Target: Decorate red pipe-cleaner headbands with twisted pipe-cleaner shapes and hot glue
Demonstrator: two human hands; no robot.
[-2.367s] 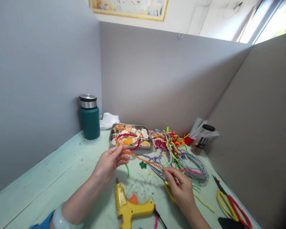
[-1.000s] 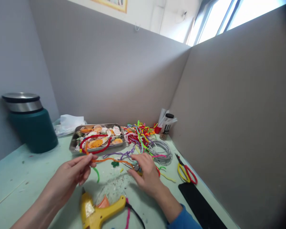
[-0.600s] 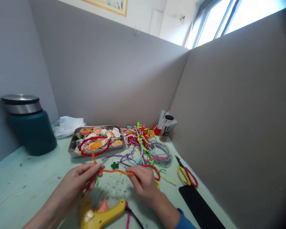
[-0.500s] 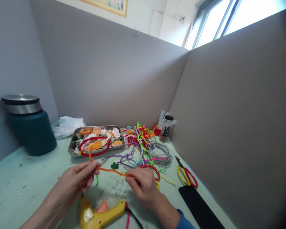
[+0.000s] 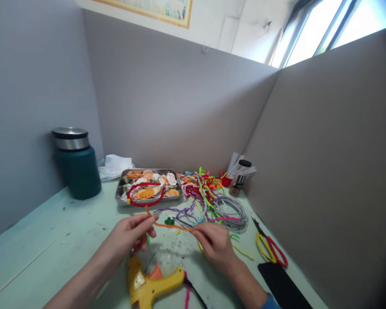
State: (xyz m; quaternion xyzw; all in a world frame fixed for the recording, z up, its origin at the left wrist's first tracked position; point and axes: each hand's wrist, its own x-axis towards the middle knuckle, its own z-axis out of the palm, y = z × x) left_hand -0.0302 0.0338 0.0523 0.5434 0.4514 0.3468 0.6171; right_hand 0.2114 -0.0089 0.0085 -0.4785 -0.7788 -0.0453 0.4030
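Note:
An orange pipe cleaner stretches between my two hands above the table. My left hand pinches it near its left end, and a short tip sticks up past the fingers. On the other side my right hand is closed on the right end. Just behind the strand lie a small green flower-shaped piece and a slim metal tool, partly covered by the right hand. Below my hands rests a yellow hot glue gun with an orange shell-like piece beside it.
A metal tray holds shells, with a red pipe cleaner loop across it. Colourful pipe cleaners pile beside a grey wire coil. Scissors and a black flat object lie right; a teal flask stands left.
The view has swung left, so everything sits further right in the picture. Both hands keep hold of the orange pipe cleaner, which stays stretched between them.

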